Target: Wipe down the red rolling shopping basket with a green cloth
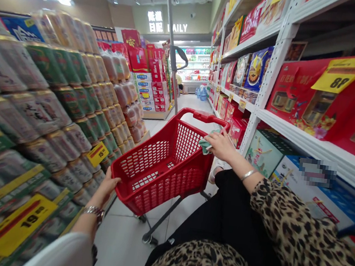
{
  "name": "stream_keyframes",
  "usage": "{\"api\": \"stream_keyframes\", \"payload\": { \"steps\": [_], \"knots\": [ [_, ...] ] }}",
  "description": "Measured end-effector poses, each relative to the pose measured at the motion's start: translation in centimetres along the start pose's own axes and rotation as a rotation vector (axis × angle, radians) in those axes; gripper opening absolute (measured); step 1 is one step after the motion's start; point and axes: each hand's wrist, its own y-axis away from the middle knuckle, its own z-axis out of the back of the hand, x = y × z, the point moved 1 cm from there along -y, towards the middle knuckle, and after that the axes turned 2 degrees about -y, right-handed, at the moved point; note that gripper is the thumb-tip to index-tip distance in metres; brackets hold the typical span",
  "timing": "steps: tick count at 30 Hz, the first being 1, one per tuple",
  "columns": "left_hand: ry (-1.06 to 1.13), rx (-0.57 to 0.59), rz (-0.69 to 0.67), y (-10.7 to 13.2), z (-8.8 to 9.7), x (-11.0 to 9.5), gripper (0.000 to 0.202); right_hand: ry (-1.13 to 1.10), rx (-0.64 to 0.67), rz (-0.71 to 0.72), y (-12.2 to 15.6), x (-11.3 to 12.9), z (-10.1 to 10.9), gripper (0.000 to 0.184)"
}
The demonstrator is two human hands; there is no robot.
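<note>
A red plastic shopping cart (157, 165) with perforated basket walls stands tilted across the view in front of me. At its near left corner, my left hand (109, 187) is closed on the basket rim, thumb over the edge and fingers mostly hidden on the outside. My right hand (220, 144) is closed on a pale green cloth (207, 143), which it presses against the cart's right rim, close to the red handle (195, 114). Inside the basket only the slotted bottom shows.
Stacked packs of cans (37, 111) with yellow price tags line the left side. On the right rise white shelves (295, 126) holding red gift boxes (318, 94). A grey pole (172, 41) stands beyond the cart. Tiled floor (118, 246) runs along the aisle.
</note>
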Motion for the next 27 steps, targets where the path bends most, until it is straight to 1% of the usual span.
{"api": "stream_keyframes", "payload": {
  "steps": [3, 6, 9, 11, 13, 15, 16, 18, 19, 21, 22, 24, 27],
  "knots": [
    [-0.004, -0.011, 0.010, 0.1, -0.3, -0.4, 0.080, -0.069, 0.037, 0.126, 0.0, 4.8, -1.1, 0.036],
    [0.023, -0.034, -0.004, 0.6, -0.8, -1.0, 0.079, -0.148, 0.058, 0.226, -0.1, 11.1, -2.6, 0.035],
    [0.029, -0.030, -0.027, 1.0, -1.2, -1.3, 0.075, -0.239, 0.044, 0.277, -0.2, 17.4, -3.8, 0.033],
    [0.030, -0.015, -0.047, 1.1, -1.3, -1.5, 0.072, -0.292, 0.011, 0.338, -0.1, 21.1, -4.4, 0.034],
    [0.036, 0.002, -0.066, 1.1, -1.3, -1.5, 0.071, -0.310, -0.020, 0.427, 0.0, 24.1, -4.7, 0.034],
    [0.043, 0.015, -0.079, 1.0, -1.3, -1.5, 0.072, -0.307, -0.050, 0.499, 0.3, 26.1, -4.9, 0.035],
    [0.047, 0.022, -0.084, 1.0, -1.3, -1.5, 0.072, -0.302, -0.062, 0.518, 0.4, 26.6, -5.0, 0.037],
    [0.055, 0.034, -0.087, 0.8, -1.2, -1.3, 0.074, -0.296, -0.074, 0.531, 0.6, 26.7, -5.0, 0.040],
    [0.060, 0.040, -0.086, 0.6, -1.1, -1.3, 0.074, -0.292, -0.068, 0.529, 0.7, 26.3, -4.9, 0.041],
    [0.068, 0.047, -0.078, 0.2, -0.9, -1.0, 0.076, -0.280, -0.038, 0.508, 0.6, 24.6, -4.7, 0.043],
    [0.069, 0.046, -0.074, -0.1, -0.8, -0.8, 0.076, -0.269, -0.015, 0.483, 0.5, 23.3, -4.6, 0.043],
    [0.060, 0.041, -0.072, -0.7, -0.5, -0.4, 0.076, -0.236, 0.032, 0.396, 0.2, 20.1, -4.1, 0.045],
    [0.042, 0.036, -0.077, -1.6, 0.0, 0.2, 0.076, -0.180, 0.074, 0.234, 0.0, 14.0, -3.0, 0.046]
  ]
}}
